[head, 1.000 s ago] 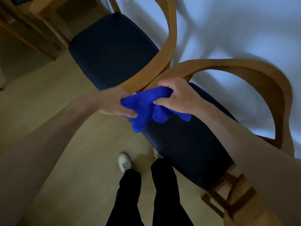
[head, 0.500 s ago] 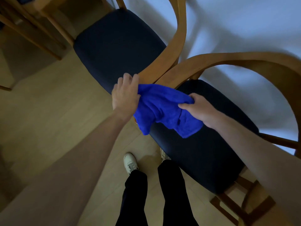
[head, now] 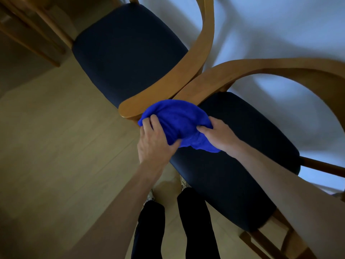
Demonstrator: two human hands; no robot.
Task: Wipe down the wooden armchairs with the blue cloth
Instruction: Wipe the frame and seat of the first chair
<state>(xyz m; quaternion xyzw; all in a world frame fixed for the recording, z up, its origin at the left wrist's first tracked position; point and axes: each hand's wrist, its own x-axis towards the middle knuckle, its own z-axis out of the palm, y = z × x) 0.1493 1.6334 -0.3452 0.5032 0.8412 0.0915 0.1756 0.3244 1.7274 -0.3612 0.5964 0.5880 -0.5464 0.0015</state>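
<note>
Two wooden armchairs with dark blue seats stand side by side, their curved armrests meeting in the middle. The blue cloth (head: 177,120) is draped over the front end of the right armchair's (head: 261,66) left armrest, hiding that end. My left hand (head: 155,141) grips the cloth's left side, fingers on top and thumb underneath. My right hand (head: 216,135) pinches the cloth's right side above the dark seat. The left armchair's (head: 168,86) armrest tip is bare, just left of the cloth.
A light wood floor (head: 56,137) stretches to the left. More wooden furniture legs (head: 31,34) stand at the top left. A pale wall or curtain (head: 270,25) is behind the chairs. My dark-trousered legs (head: 177,230) stand close to the right chair's seat.
Both hands have shifted with the cloth from above the seat onto the right chair's armrest end. The left hand turned and now grips the cloth from the near side.
</note>
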